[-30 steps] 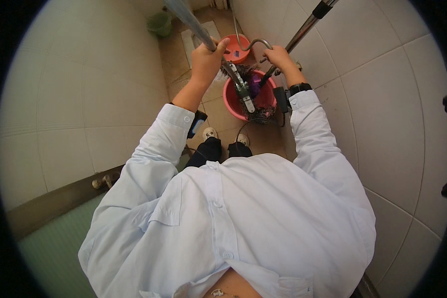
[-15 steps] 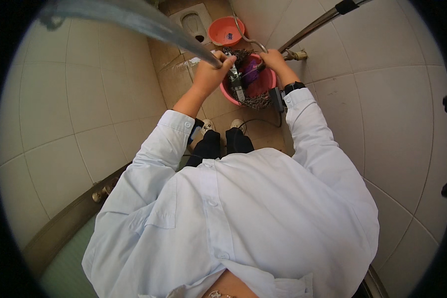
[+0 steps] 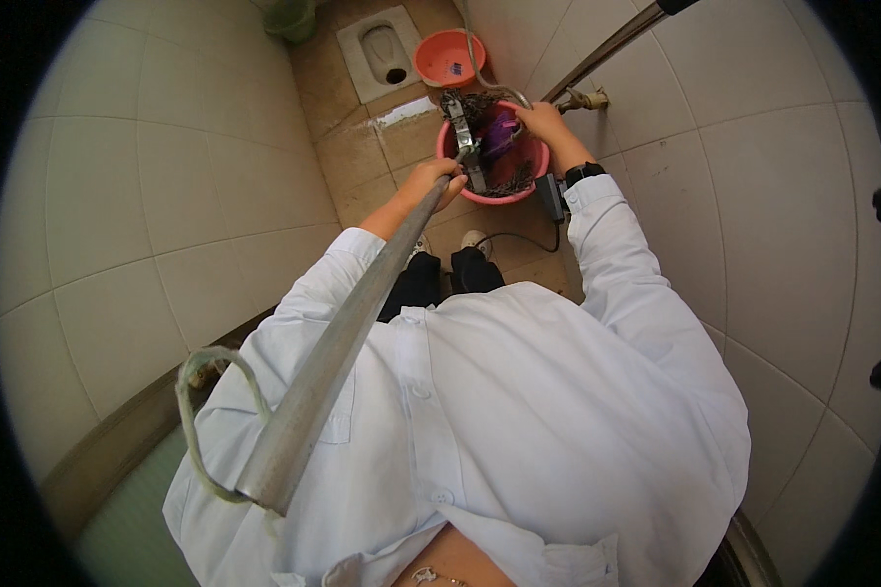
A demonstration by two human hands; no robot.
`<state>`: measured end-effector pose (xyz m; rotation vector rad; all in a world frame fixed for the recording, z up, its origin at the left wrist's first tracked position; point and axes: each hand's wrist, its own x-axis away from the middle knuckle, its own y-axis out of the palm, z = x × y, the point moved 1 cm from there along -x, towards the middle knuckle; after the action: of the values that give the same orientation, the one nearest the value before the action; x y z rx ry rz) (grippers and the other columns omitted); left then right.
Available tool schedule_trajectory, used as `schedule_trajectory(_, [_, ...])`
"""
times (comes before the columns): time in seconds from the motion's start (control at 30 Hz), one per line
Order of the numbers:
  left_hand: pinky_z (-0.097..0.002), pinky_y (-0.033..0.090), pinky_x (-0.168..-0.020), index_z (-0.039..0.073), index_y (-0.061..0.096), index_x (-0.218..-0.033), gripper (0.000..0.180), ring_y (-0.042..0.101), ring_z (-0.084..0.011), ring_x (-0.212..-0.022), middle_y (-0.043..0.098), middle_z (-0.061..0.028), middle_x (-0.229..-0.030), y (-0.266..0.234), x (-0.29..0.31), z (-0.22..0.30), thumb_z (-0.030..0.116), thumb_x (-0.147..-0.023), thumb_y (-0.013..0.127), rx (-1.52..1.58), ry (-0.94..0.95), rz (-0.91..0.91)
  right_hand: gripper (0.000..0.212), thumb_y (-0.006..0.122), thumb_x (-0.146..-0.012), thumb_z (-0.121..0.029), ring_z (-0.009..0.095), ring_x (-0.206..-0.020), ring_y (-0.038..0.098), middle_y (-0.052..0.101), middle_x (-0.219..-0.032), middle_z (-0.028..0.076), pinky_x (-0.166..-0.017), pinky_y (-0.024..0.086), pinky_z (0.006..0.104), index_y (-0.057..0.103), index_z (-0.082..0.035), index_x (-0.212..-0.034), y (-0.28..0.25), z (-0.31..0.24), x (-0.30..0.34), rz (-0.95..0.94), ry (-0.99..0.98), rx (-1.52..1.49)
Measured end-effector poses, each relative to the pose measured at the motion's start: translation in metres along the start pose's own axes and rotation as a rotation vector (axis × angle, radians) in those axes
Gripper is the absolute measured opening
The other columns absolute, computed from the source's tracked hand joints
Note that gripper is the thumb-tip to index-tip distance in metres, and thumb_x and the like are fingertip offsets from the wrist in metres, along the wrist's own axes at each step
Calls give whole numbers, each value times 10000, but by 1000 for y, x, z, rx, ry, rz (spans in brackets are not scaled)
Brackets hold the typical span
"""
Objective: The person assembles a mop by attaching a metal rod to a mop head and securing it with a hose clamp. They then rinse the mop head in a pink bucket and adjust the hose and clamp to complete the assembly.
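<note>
While the left hand [image 3: 435, 183] is gripping a metal mop pole [image 3: 352, 342], the right hand [image 3: 546, 125] is clasping a grey hose [image 3: 511, 91]. Between the hands, a pink bucket [image 3: 499, 201] is holding dark mop strands [image 3: 480, 105], a metal clamp [image 3: 458, 117] and a purple bundle [image 3: 502, 135]; farther ahead of them, an orange basin [image 3: 439, 51] and a green bucket [image 3: 290, 20] are standing.

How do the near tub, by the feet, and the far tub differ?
The near tub holds a grey mop head and something purple; the far tub holds neither. The near tub looks pinker, the far tub more orange. Both are round and open-topped.
</note>
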<state>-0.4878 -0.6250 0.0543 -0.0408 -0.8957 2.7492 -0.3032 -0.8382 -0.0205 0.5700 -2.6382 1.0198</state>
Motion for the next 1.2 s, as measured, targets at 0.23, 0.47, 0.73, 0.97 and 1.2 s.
schedule_trajectory(0.23, [-357, 477, -703, -26, 608, -835, 146, 623, -241, -789, 650, -159, -842, -28, 1, 26, 106, -825, 548, 67, -53, 86, 331, 533, -762, -230, 286, -708, 602, 628, -754, 148, -675, 460, 376, 628, -55, -1027, -4, -39, 34, 27, -2, -45])
schedule_trajectory(0.47, [-348, 480, -700, -20, 619, -815, 157, 625, -237, -790, 653, -171, -866, -61, 21, 100, 113, -791, 540, 53, -61, -34, 324, 526, -776, -282, 361, -811, 617, 645, -836, 207, -718, 467, 416, 659, -34, -937, -15, -49, 47, 111, 17, 12])
schedule_trajectory(0.73, [-343, 483, -700, -17, 606, -760, 130, 631, -240, -830, 637, -149, -782, -74, 47, 171, 74, -756, 513, 37, 66, -132, 336, 546, -722, -326, 335, -676, 616, 627, -693, 188, -627, 454, 413, 661, -10, -728, -30, -40, 54, 238, -57, -18])
schedule_trajectory(0.97, [-353, 490, -702, -33, 563, -739, 132, 629, -275, -782, 632, -163, -757, -78, 49, 196, 80, -749, 497, 108, 148, -175, 356, 512, -723, -285, 416, -784, 601, 624, -781, 253, -721, 454, 463, 644, 33, -814, -48, -39, 64, 195, -18, -88])
schedule_trajectory(1.2, [-358, 498, -767, -29, 533, -691, 114, 640, -270, -834, 584, -122, -651, -91, 52, 208, 47, -720, 453, 170, 136, -265, 363, 519, -736, -299, 406, -770, 605, 627, -774, 242, -708, 458, 454, 644, 31, -820, -47, -45, 55, 185, 14, -125])
